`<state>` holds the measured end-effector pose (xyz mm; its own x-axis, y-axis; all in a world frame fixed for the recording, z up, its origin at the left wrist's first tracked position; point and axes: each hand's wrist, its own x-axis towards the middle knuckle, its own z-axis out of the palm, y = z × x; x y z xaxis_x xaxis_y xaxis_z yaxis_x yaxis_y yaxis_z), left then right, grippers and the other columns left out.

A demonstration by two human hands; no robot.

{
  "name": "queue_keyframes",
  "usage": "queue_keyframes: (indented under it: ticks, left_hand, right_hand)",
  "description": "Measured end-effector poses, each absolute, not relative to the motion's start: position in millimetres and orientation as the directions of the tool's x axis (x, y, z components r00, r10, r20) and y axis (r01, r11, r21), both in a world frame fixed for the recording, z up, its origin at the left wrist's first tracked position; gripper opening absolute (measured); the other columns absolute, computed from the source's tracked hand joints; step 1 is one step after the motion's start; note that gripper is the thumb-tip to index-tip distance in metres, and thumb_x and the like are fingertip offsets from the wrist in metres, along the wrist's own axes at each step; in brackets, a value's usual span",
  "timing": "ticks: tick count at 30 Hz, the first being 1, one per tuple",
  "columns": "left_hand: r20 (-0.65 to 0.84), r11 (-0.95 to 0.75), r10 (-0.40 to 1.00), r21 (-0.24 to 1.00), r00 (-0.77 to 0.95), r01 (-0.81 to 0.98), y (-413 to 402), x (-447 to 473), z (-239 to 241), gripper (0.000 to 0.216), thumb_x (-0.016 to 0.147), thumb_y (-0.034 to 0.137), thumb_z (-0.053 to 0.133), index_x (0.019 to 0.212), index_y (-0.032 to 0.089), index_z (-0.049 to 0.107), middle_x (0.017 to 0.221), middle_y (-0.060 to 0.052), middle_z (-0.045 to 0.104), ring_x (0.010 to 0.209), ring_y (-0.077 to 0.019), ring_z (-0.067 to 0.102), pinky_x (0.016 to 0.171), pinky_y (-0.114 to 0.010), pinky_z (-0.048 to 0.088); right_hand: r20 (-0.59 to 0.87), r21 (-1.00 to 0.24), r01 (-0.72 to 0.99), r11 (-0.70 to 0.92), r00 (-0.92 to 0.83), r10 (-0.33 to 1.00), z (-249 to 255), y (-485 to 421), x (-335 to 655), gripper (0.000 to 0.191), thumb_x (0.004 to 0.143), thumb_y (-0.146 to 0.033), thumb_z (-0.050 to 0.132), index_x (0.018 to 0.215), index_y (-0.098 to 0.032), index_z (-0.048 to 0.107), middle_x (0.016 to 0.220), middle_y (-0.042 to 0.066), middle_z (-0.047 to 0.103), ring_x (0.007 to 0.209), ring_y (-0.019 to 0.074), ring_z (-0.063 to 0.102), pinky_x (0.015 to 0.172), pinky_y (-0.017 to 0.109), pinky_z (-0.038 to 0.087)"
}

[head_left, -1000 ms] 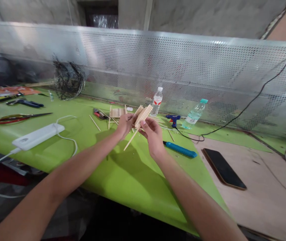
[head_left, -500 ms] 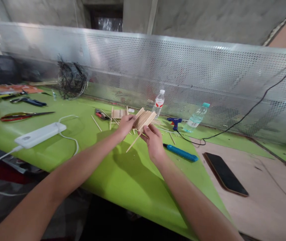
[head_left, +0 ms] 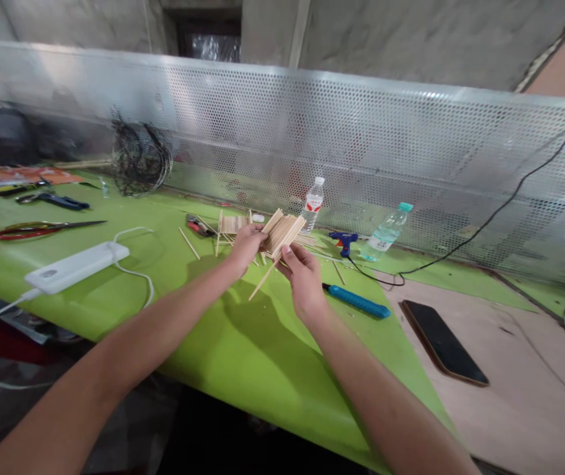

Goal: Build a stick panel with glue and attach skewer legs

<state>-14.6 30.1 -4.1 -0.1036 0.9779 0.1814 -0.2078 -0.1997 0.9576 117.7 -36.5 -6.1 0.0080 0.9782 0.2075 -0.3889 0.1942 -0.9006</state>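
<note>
Both my hands hold a panel of glued wooden sticks (head_left: pixel 283 232) above the green table (head_left: pixel 223 336). My left hand (head_left: pixel 245 245) grips its left edge with closed fingers. My right hand (head_left: pixel 303 277) pinches the lower right part, where one long stick (head_left: pixel 261 285) pokes down and to the left. Behind the hands, more loose sticks and a second stick panel (head_left: pixel 230 225) lie on the table.
A blue-handled tool (head_left: pixel 358 301), a blue glue gun (head_left: pixel 342 241) with its black cord, two water bottles (head_left: pixel 313 202), a black phone (head_left: pixel 443 343), red pliers (head_left: pixel 197 225), scissors (head_left: pixel 39 229), a white power bank (head_left: pixel 75 266) with cable and a coil of black wire (head_left: pixel 136 158) lie about. A perforated metal screen (head_left: pixel 362 145) closes the back.
The stick panel and both hands have stayed almost in place, with only small shifts of the panel's tilt and of the head camera.
</note>
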Motion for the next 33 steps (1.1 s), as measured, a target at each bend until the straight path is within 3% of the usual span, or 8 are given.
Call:
queue_keyframes:
  ticks: [7, 11, 15, 23, 27, 30, 33]
  left_hand:
    - [0.224, -0.241, 0.965, 0.962, -0.133, -0.128, 27.2, -14.2, -3.6, 0.017, 0.083, 0.009, 0.061, 0.097, 0.013, 0.070, 0.094, -0.009, 0.072, 0.077, -0.0167, 0.064, 0.071, -0.030, 0.051]
    - [0.233, -0.257, 0.961, 0.951, -0.152, -0.169, 24.6, -13.7, -0.4, 0.013, 0.085, 0.014, 0.065, 0.097, 0.016, 0.068, 0.099, -0.007, 0.069, 0.076, -0.0141, 0.063, 0.067, -0.028, 0.051]
    - [0.153, -0.188, 0.976, 0.949, -0.153, -0.253, 18.0, -12.1, 7.6, 0.005, 0.088, 0.018, 0.067, 0.093, 0.017, 0.066, 0.091, -0.005, 0.066, 0.068, -0.0109, 0.059, 0.065, -0.028, 0.053]
    - [0.010, 0.000, 0.999, 0.959, 0.035, -0.284, 15.9, -10.8, 2.9, 0.007, 0.087, 0.018, 0.075, 0.091, 0.021, 0.070, 0.097, -0.008, 0.066, 0.072, -0.0127, 0.061, 0.068, -0.031, 0.056]
    - [-0.008, 0.053, 0.991, 0.942, 0.137, -0.331, 14.2, -8.8, 1.6, 0.015, 0.091, 0.032, 0.073, 0.083, 0.020, 0.069, 0.093, -0.010, 0.068, 0.073, -0.0157, 0.062, 0.066, -0.033, 0.057]
    - [-0.012, 0.071, 0.986, 0.935, 0.169, -0.348, 12.6, -8.0, 3.4, 0.023, 0.094, 0.038, 0.068, 0.079, 0.020, 0.068, 0.091, -0.011, 0.070, 0.075, -0.0171, 0.064, 0.066, -0.034, 0.056]
    - [-0.014, 0.061, 0.988, 0.949, 0.153, -0.310, 11.8, -8.7, 5.3, 0.023, 0.090, 0.034, 0.073, 0.074, 0.020, 0.067, 0.085, -0.009, 0.069, 0.070, -0.0147, 0.062, 0.064, -0.031, 0.055]
  right_hand:
    - [0.223, -0.911, -0.345, 0.225, 0.044, 0.974, -10.7, -33.8, 118.8, 0.031, 0.073, -0.042, 0.079, 0.095, -0.021, 0.074, 0.095, 0.003, 0.076, 0.088, 0.0179, 0.069, 0.093, 0.037, 0.056]
    - [0.213, -0.915, -0.319, 0.245, 0.133, 0.968, -14.5, -22.7, 125.3, 0.030, 0.074, -0.039, 0.072, 0.098, -0.022, 0.073, 0.098, 0.003, 0.076, 0.084, 0.0169, 0.068, 0.088, 0.037, 0.057]
    - [0.211, -0.918, -0.290, 0.272, 0.224, 0.951, -13.3, -12.0, 136.6, 0.034, 0.073, -0.037, 0.069, 0.103, -0.022, 0.073, 0.105, 0.003, 0.076, 0.089, 0.0182, 0.070, 0.087, 0.037, 0.057]
    - [0.147, -0.928, -0.295, 0.226, 0.268, 0.952, -14.4, 3.9, 153.1, 0.028, 0.072, -0.040, 0.071, 0.092, -0.020, 0.073, 0.095, 0.004, 0.076, 0.086, 0.0223, 0.071, 0.078, 0.038, 0.060]
    - [0.092, -0.943, -0.284, 0.171, 0.273, 0.958, -18.7, 10.2, 157.1, 0.023, 0.072, -0.035, 0.068, 0.088, -0.020, 0.072, 0.088, 0.003, 0.075, 0.081, 0.0212, 0.069, 0.072, 0.036, 0.060]
    - [0.075, -0.950, -0.273, 0.150, 0.268, 0.960, -22.7, 13.4, 158.6, 0.022, 0.072, -0.036, 0.067, 0.086, -0.020, 0.072, 0.088, 0.003, 0.075, 0.079, 0.0203, 0.069, 0.069, 0.034, 0.060]
    - [0.065, -0.957, -0.256, 0.138, 0.274, 0.959, -26.0, 15.5, 158.9, 0.022, 0.072, -0.037, 0.067, 0.086, -0.019, 0.071, 0.088, 0.003, 0.075, 0.077, 0.0192, 0.069, 0.067, 0.033, 0.059]
